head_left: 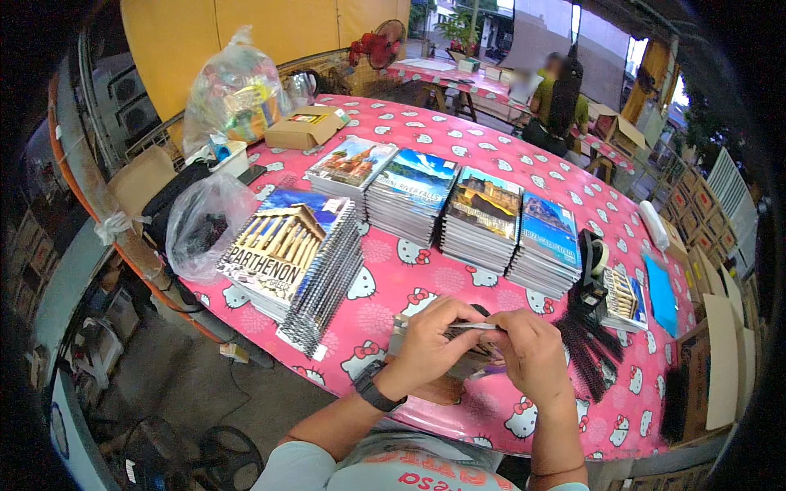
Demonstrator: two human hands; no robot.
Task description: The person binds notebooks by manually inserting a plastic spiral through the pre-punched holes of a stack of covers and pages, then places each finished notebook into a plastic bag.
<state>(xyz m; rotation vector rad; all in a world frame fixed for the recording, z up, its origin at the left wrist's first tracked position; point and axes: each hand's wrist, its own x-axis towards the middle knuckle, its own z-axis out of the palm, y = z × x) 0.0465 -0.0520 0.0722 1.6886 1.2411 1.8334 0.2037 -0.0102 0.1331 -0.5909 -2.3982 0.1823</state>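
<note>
At the near edge of the table, my left hand [438, 340], with a dark watch on its wrist, and my right hand [528, 348] meet over a small bundle of sheets [471, 326]. Fingers and thumbs of both hands pinch its thin, pale edge. The fingers hide most of the bundle, so its cover cannot be made out. Below the hands lies a brown, flat piece [438, 390], partly covered. A stack of spiral notebooks [282, 254] with a columned temple on the cover stands to the left. Loose black binding coils [585, 352] lie right of my right hand.
Beyond my hands stand notebook stacks with a domed building [352, 164], a river [412, 192], ruins [483, 217] and a coast [543, 245]. A black tape dispenser [591, 270] and blue sheet [659, 295] lie right. Plastic bags [233, 98] sit left. A person [557, 102] is behind.
</note>
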